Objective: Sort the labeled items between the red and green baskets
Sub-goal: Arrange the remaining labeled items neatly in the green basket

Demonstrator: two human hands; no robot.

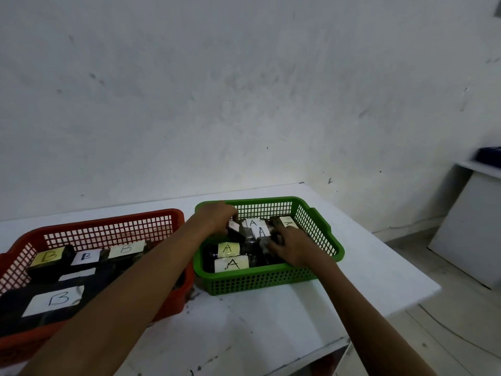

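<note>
Both hands are working inside the green basket (260, 280), which is sitting on the right of a white desk (271, 335), just beside the red basket (108, 232). The left hand (217, 217) is reaching over the red basket's near corner and curling its fingers round a dark block (233, 228) at the green basket's back left; the block's white label is too blurred to read. The right hand (294, 246) is lying over dark pieces near the basket's middle with its fingers bent downward, and it cannot be told whether it is pinching one or only steadying the pile. Items marked A (230, 256) are lying around both hands in the green basket, while items marked B (57, 298) are filling the red one, so the sort is looking close to done.

Doing this step well is probably coming down to reading before moving: turning the gripped block until its letter is facing up. An A is belonging where it is, laid flat with its label showing. A B is needing a lift clear of both rims. Holding the neighbouring pieces down is likely helping, since the pile is looking loose.
</note>
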